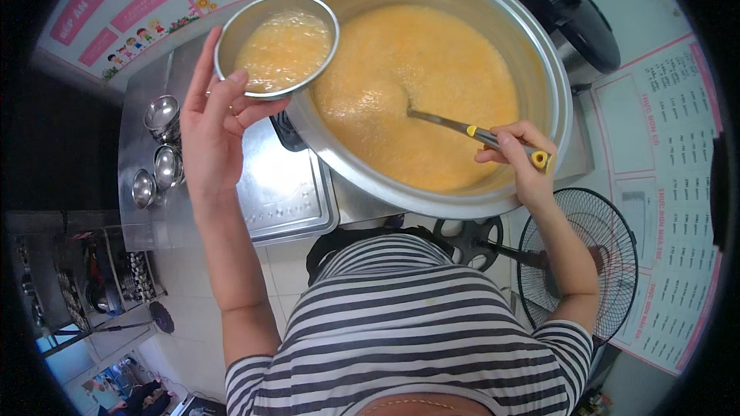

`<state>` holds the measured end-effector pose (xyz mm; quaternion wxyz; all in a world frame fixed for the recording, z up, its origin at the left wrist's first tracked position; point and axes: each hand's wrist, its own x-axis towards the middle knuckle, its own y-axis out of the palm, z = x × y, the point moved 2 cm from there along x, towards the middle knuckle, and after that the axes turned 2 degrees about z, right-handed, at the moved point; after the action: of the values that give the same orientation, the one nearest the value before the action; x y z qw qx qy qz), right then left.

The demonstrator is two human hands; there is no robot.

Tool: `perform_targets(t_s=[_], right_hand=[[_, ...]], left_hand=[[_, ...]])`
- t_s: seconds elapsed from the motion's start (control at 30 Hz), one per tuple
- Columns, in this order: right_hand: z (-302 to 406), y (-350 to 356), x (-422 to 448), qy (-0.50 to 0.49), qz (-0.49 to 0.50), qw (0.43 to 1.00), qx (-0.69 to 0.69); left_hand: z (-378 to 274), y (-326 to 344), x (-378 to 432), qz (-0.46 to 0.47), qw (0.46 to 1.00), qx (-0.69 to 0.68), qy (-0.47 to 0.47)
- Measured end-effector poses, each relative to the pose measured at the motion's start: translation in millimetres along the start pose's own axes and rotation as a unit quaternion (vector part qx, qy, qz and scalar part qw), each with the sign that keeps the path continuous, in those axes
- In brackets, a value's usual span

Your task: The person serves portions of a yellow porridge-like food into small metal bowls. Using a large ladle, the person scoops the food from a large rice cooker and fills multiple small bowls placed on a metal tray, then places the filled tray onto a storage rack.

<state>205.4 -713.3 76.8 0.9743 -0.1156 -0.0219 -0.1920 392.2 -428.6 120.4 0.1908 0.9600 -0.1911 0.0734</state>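
My left hand (222, 92) grips a round metal bowl (277, 91) by its rim and side, at the left edge of a big metal pot. Orange-yellow liquid with a shiny surface fills part of the bowl. In my right hand (520, 153) is the metal handle, with yellow parts, of a ladle (442, 121). The ladle's head is hidden under the orange soup-like liquid (457, 69). The wide pot (370, 182) stands before me, and my right wrist is over its near right rim.
Small metal bowls (167, 164) stand in stacks on the steel table (136, 138) at left. A metal tray (283, 196) lies beside the pot. At right are a standing fan (578, 260) and a black-lidded appliance (569, 17). Posters bearing writing cover the walls.
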Motion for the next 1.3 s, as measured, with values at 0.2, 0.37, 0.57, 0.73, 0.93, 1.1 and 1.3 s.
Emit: perform_targets(t_s=[0.2, 0.37, 0.57, 0.73, 0.93, 1.1, 1.3], right_hand=[[-9, -12, -6, 0.096, -0.103, 0.970, 0.200], [16, -33, -4, 0.031, -0.116, 0.974, 0.191], [59, -64, 4, -0.053, -0.157, 0.979, 0.119], [109, -84, 1, -0.129, -0.144, 0.980, 0.035], [156, -79, -32, -0.221, -0.137, 0.962, -0.087], [125, -58, -55, -0.255, -0.124, 0.945, -0.161], [113, -37, -118, -0.187, -0.130, 0.933, -0.277]], left_hand=[[-3, -2, -3, 0.009, 1.000, 0.002, -0.013], [13, 4, 0, 0.025, 0.998, -0.031, -0.040], [39, 22, 7, 0.066, 0.990, -0.044, -0.117], [62, 40, 12, 0.079, 0.987, -0.035, -0.133], [77, 81, 16, 0.126, 0.974, -0.056, -0.182], [79, 88, 10, 0.135, 0.965, -0.124, -0.188], [75, 84, 4, 0.150, 0.963, -0.100, -0.200]])
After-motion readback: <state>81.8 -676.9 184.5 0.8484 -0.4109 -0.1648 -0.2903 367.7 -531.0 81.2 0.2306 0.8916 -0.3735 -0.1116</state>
